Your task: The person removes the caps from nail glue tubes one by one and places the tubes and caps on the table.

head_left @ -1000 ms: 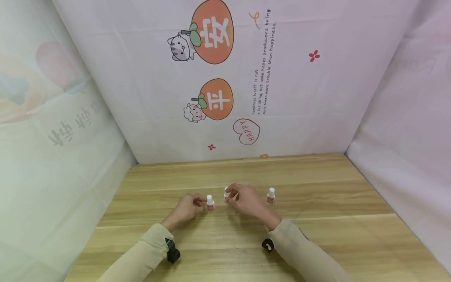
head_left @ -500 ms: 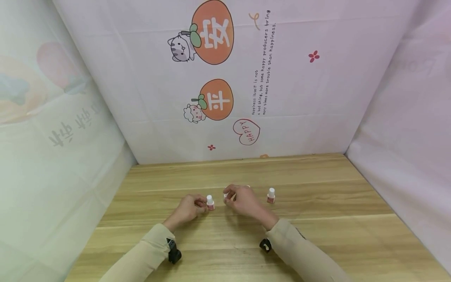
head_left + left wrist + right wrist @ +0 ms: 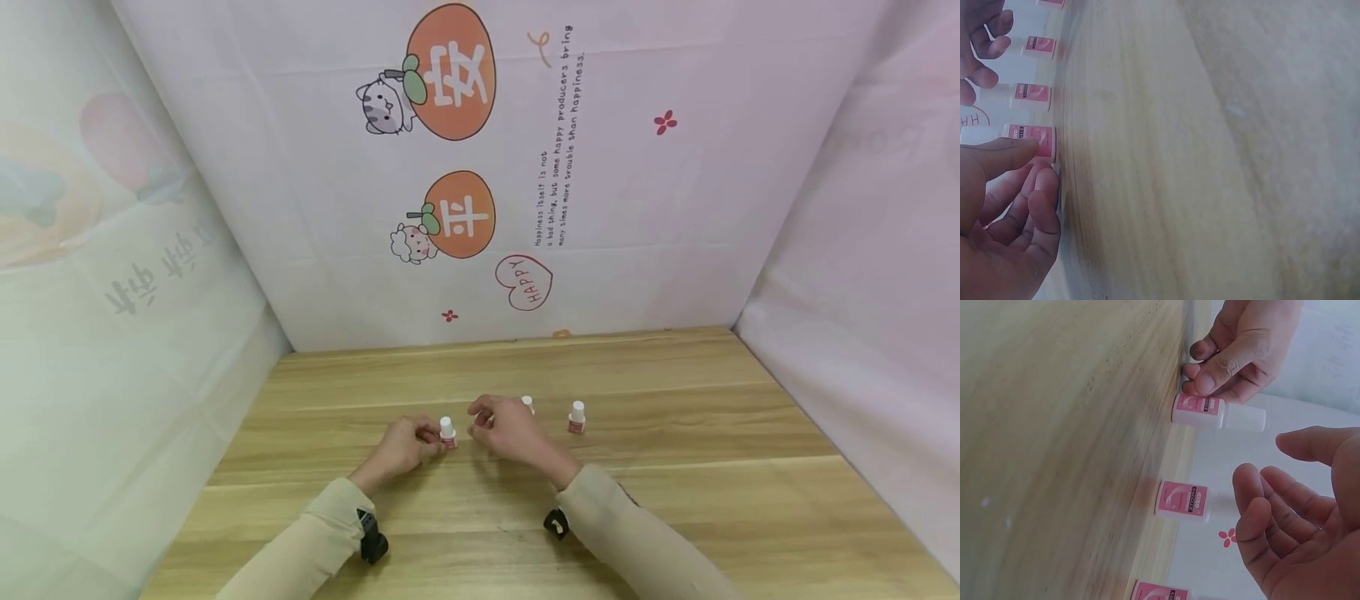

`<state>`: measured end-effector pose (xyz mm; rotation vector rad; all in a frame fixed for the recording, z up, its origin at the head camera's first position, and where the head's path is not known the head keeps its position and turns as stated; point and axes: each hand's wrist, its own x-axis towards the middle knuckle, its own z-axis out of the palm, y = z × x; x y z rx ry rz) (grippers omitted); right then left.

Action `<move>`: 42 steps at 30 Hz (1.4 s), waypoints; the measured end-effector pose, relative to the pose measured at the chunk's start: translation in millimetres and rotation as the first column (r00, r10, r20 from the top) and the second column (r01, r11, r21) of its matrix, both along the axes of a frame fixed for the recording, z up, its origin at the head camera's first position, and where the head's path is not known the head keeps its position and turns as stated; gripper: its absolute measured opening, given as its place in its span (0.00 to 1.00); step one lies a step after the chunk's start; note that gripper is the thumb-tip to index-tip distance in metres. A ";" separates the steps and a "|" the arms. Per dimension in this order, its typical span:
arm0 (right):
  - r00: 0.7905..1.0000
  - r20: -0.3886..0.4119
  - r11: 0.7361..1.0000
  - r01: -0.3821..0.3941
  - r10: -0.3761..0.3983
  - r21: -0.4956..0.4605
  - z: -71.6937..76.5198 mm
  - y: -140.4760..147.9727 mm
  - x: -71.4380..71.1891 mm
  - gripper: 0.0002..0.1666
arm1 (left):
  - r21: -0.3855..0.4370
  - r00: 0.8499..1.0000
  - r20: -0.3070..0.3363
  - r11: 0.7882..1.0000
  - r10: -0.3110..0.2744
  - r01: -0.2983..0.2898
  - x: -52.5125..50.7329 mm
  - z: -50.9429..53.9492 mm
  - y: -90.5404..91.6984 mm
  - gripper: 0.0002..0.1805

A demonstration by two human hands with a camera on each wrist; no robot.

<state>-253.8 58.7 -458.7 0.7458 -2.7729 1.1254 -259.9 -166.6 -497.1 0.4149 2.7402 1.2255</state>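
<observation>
Several small white bottles with pink labels stand upright in a row. The leftmost bottle (image 3: 448, 436) is at my left hand (image 3: 402, 443); in the left wrist view my left thumb lies on this bottle's label (image 3: 1034, 134), the other fingers curled at its side. To its right my right hand (image 3: 512, 429) hovers with thumb and fingers apart, holding nothing. The right wrist view shows the second bottle (image 3: 1182, 500) beyond those fingers; my hand mostly hides it in the head view. A third bottle (image 3: 527, 403) shows only its upper part behind my right hand.
Farther right on the wooden table (image 3: 480, 517) stands the rightmost bottle (image 3: 577, 417). A white printed cloth (image 3: 622, 208) rises at the table's back edge, with more cloth along both sides.
My right hand has drifted slightly left, uncovering the third bottle's upper part. My left fingers have closed in against the leftmost bottle, which stays in place.
</observation>
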 end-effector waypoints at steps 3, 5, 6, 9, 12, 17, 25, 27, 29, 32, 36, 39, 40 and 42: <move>1.000 -0.001 1.000 0.010 -0.010 0.002 0.2 -2.4 0.8 0.12 | 0.010 1.000 -0.003 1.000 -0.001 0.001 0.2 -0.9 1.3 0.07; 1.000 -0.010 1.000 0.020 -0.019 0.012 0.5 -3.5 1.6 0.12 | 0.014 1.000 -0.002 1.000 -0.001 0.001 -0.1 -1.6 2.7 0.07; 1.000 -0.014 1.000 0.026 -0.026 0.018 0.6 -4.1 1.9 0.11 | 0.013 1.000 -0.003 1.000 -0.003 0.003 -0.3 -2.2 3.4 0.07; 0.999 -0.020 0.998 0.041 -0.040 0.039 -0.3 -5.8 2.1 0.12 | 0.013 1.000 -0.015 1.000 -0.010 0.011 -1.0 -4.0 4.8 0.07; 0.999 -0.005 0.998 0.045 -0.045 0.046 -1.6 -8.5 1.6 0.12 | 0.012 1.000 -0.025 1.000 -0.011 0.012 0.2 -3.6 5.3 0.07; 0.999 0.024 0.998 0.039 -0.040 0.041 -1.6 -12.5 1.6 0.13 | -0.002 1.000 -0.028 1.000 0.001 -0.001 1.1 -2.5 5.6 0.06; 1.000 -0.004 0.999 0.025 -0.025 0.046 -1.3 -17.1 1.1 0.11 | 0.006 0.999 -0.035 1.000 -0.003 0.003 0.3 -4.0 4.3 0.06; 1.000 -0.020 0.998 0.025 -0.024 0.055 -1.9 -18.4 0.5 0.11 | 0.015 0.999 -0.032 1.000 -0.004 0.005 0.2 -4.2 3.9 0.06; 0.999 -0.025 0.998 0.028 -0.027 0.064 -2.1 -19.8 0.1 0.10 | 0.024 1.000 -0.025 1.000 -0.002 0.003 0.0 -4.9 3.3 0.06; 0.999 -0.023 0.996 0.037 -0.035 0.077 -2.3 -21.9 -0.8 0.11 | 0.034 1.000 -0.017 0.999 0.001 -0.001 -0.5 -5.7 2.5 0.05; 0.999 -0.013 0.994 0.052 -0.051 0.095 -2.4 -24.5 -2.0 0.12 | 0.029 1.000 -0.018 1.000 -0.001 0.001 -0.5 -6.1 1.8 0.05; 0.998 -0.011 0.993 0.062 -0.061 0.104 -2.5 -26.3 -2.6 0.12 | 0.025 1.000 -0.022 1.000 -0.008 0.008 0.0 -6.0 1.4 0.05; 0.998 -0.008 0.992 0.066 -0.066 0.108 -2.4 -27.1 -3.0 0.12 | 0.021 1.000 -0.027 1.000 -0.010 0.010 0.2 -5.8 1.3 0.05; 0.998 -0.001 0.992 0.070 -0.070 0.109 -2.1 -28.5 -3.0 0.13 | 0.023 0.999 -0.030 1.000 -0.012 0.012 0.1 -5.9 1.1 0.06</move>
